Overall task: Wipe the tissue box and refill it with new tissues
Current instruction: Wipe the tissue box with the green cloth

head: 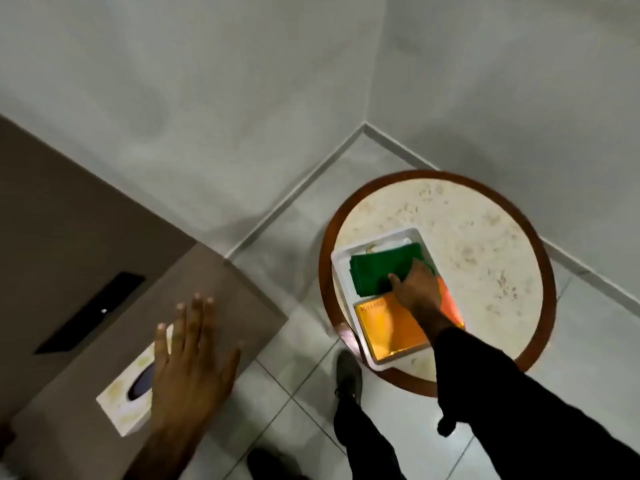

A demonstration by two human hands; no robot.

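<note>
The tissue box (126,393) sits on the brown tabletop (104,271) at lower left, partly under the left hand (188,368), which hovers over it flat, fingers spread, holding nothing. Well apart, on the round tabletop (485,244), the right hand (415,289) reaches into a white tray (346,271), fingers pressed on the green cloth (374,271); whether it grips is unclear. An orange pack (388,327) lies beside the cloth.

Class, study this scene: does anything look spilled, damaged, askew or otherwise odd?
Nothing stands out. The tissue box sits flat on the brown surface, and the green cloth and orange tissue pack lie neatly in the white tray under the right hand.
</note>
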